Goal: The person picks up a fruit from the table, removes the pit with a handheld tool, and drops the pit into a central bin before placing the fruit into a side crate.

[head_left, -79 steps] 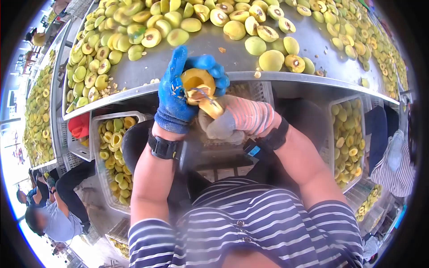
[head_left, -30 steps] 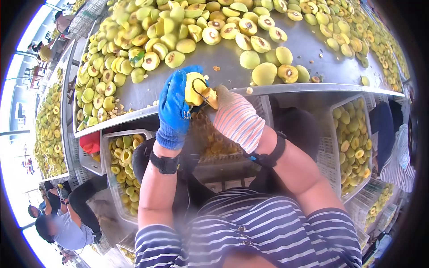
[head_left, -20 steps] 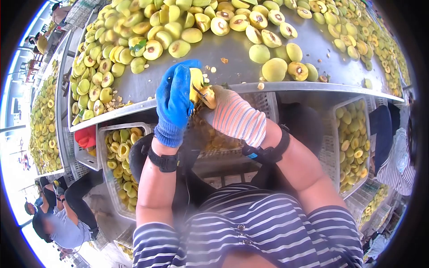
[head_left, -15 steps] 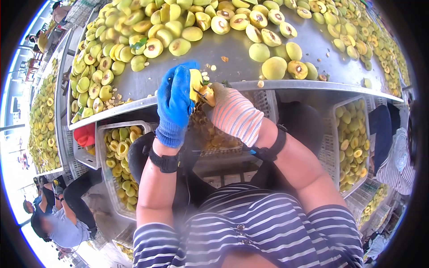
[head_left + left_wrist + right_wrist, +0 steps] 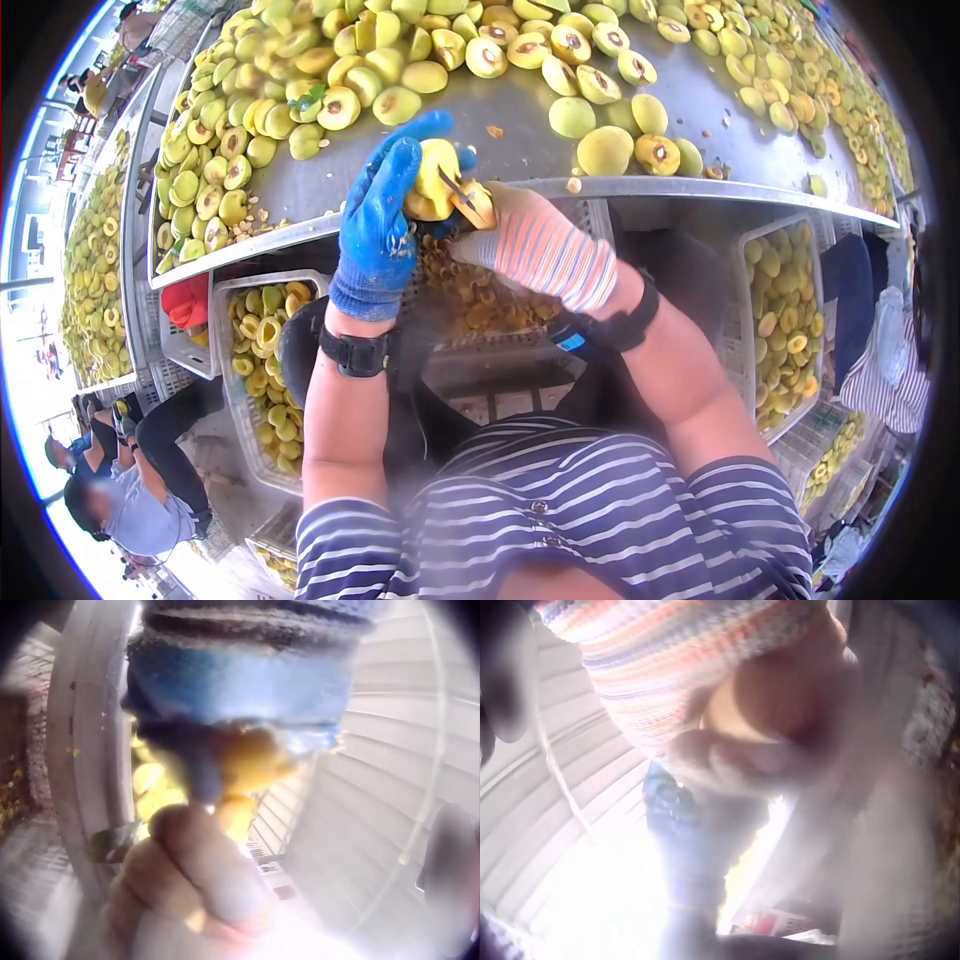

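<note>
Left hand (image 5: pixel 378 225): gloved fingers curled round a hollowed yellow fruit (image 5: pixel 432 182). Right hand (image 5: pixel 545 245): fingers clamped, apparently on a thin dark tool (image 5: pixel 450 184) meeting the fruit; grip blurred in wrist views. Outward: metal table (image 5: pixel 720 188), front rim beside the fruit; a gap separates it from piled halves (image 5: pixel 397 105).

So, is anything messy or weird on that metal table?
Yes: pale bits lie scattered near the edge of the table, and an orange scrap sits apart from the cut fruit, like dropped crumbs.
</note>
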Demonstrator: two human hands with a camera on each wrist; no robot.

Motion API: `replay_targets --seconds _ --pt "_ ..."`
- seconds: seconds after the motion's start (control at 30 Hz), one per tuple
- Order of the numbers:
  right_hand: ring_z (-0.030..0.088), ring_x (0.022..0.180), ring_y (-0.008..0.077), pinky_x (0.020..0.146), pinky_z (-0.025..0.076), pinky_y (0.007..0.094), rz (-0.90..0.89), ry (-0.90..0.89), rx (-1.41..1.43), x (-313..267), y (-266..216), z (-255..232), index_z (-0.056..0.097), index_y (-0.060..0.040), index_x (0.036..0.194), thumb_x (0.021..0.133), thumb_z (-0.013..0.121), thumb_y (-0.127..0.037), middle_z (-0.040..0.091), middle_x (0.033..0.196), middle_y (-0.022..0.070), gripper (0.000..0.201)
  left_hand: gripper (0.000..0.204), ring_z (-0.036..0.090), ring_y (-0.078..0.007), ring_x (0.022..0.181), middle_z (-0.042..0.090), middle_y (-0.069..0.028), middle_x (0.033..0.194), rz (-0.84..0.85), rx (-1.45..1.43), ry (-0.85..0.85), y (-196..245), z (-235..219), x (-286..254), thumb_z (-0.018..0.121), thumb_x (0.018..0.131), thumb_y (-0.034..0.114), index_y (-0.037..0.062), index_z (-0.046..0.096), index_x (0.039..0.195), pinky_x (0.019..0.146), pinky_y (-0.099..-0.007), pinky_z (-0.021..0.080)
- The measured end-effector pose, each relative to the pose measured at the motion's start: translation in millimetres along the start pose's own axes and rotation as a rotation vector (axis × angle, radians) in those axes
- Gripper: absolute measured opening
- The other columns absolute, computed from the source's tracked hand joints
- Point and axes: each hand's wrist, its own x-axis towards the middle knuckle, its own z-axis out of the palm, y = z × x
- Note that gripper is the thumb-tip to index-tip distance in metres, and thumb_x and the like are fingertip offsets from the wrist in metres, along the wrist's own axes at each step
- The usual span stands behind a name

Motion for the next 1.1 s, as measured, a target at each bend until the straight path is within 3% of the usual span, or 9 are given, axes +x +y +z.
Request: replay_targets --seconds 0.1,0.2,0.3,0.4,0.5,0.6,0.67,0.87,1.1 --pt "0.060 0.047 0.0177 0.043 0.045 0.0315 -0.438 0.399 -0.255 9 44 28 0.060 -0.0025 0.095 0.086 0.066 -0.019 0.063 0.070 0.0125 0.020 0.039 0.066 -0.0217 0.100 0.064 -0.0104 0.119 0.087 0.150 -0.038 -6 -9 -2 0.048 0.101 0.024 0.0005 0.050 0.133 0.082 -0.0320 0.056" --pt "0.053 0.044 0.0132 0.041 0.040 0.0289 0.246 -0.190 0.532 -12 -1 -4 0.060 -0.0031 0.092 0.083 0.071 -0.019 0.060 0.067 0.0070 0.022 0.044 0.067 -0.0201 0.101 0.065 -0.0143 0.120 0.475 0.403 -0.069 -22 -16 -7 0.059 0.095 0.005 0.0114 0.047 0.137 0.082 -0.0315 0.056" --pt "0.049 0.043 0.0095 0.040 0.035 0.0256 0.237 -0.352 0.640 -12 13 -7 0.060 -0.0043 0.091 0.081 0.073 -0.016 0.058 0.067 0.0039 0.021 0.055 0.066 -0.0234 0.105 0.061 -0.0194 0.127 0.470 0.469 -0.123 -17 -25 -9 0.064 0.088 -0.006 0.0157 0.046 0.135 0.086 -0.0353 0.056" --pt "0.053 0.046 0.0137 0.044 0.041 0.0293 0.226 -0.409 0.482 -9 12 -9 0.060 -0.0037 0.092 0.080 0.073 -0.016 0.059 0.066 0.0064 0.022 0.049 0.065 -0.0264 0.107 0.060 -0.0209 0.129 0.476 0.321 -0.138 -17 -24 -16 0.067 0.087 -0.003 0.0123 0.048 0.130 0.089 -0.0382 0.055" --pt "0.060 0.054 0.0241 0.053 0.048 0.0359 -0.235 -0.070 0.082 -3 26 14 0.060 -0.0059 0.095 0.081 0.073 -0.017 0.062 0.068 0.0097 0.022 0.042 0.065 -0.0275 0.107 0.062 -0.0206 0.124 0.309 -0.054 -0.140 -16 -25 -20 0.066 0.090 0.002 0.0108 0.049 0.127 0.088 -0.0387 0.056" --pt "0.065 0.066 0.0338 0.063 0.052 0.0416 -0.465 0.364 -0.398 3 35 21 0.059 -0.0088 0.099 0.081 0.072 -0.018 0.065 0.073 0.0126 0.024 0.032 0.065 -0.0271 0.105 0.064 -0.0190 0.121 0.465 0.620 0.009 -17 -36 -21 0.059 0.096 0.007 0.0077 0.050 0.126 0.087 -0.0382 0.056" --pt "0.065 0.070 0.0363 0.061 0.052 0.0436 -0.421 0.375 -0.375 -3 26 20 0.057 -0.0096 0.103 0.082 0.070 -0.019 0.066 0.074 0.0136 0.026 0.029 0.066 -0.0235 0.102 0.065 -0.0162 0.115 0.275 -0.013 -0.037 -14 -36 -21 0.052 0.100 0.016 0.0033 0.053 0.126 0.086 -0.0347 0.057" --pt "0.066 0.069 0.0360 0.060 0.052 0.0450 -0.238 0.259 -0.682 -3 18 21 0.054 -0.0060 0.104 0.081 0.067 -0.018 0.065 0.073 0.0159 0.029 0.032 0.064 -0.0152 0.098 0.064 -0.0091 0.110 0.249 0.645 -0.014 0 -18 -16 0.042 0.104 0.020 0.0042 0.058 0.128 0.083 -0.0298 0.054" --pt "0.067 0.070 0.0364 0.059 0.051 0.0456 -0.094 0.254 -0.709 -8 16 26 0.054 -0.0041 0.098 0.083 0.057 -0.010 0.066 0.074 0.0167 0.017 0.030 0.063 -0.0149 0.097 0.068 -0.0084 0.101 -0.026 0.307 0.032 7 -7 -15 0.049 0.095 0.010 0.0009 0.059 0.121 0.088 -0.0295 0.050"
